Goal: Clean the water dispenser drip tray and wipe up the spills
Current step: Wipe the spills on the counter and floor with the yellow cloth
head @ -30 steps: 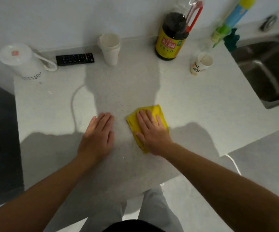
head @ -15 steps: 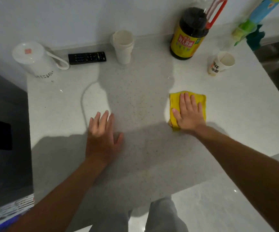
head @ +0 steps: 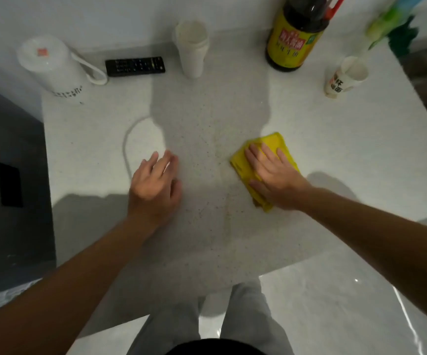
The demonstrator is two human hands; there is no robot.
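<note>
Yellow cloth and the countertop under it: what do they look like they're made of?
Yellow cloth: soft fabric, perhaps microfibre. It looks matte, is folded over and bunches at its edges under the right hand. Countertop: hard, smooth stone or a stone-look composite, which one I cannot tell. It is pale with fine dark specks and a dull sheen.

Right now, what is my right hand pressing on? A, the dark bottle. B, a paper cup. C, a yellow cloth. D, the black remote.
C: the right hand lies flat, fingers straight, on the yellow cloth on the counter, well apart from the items along the wall.
</note>
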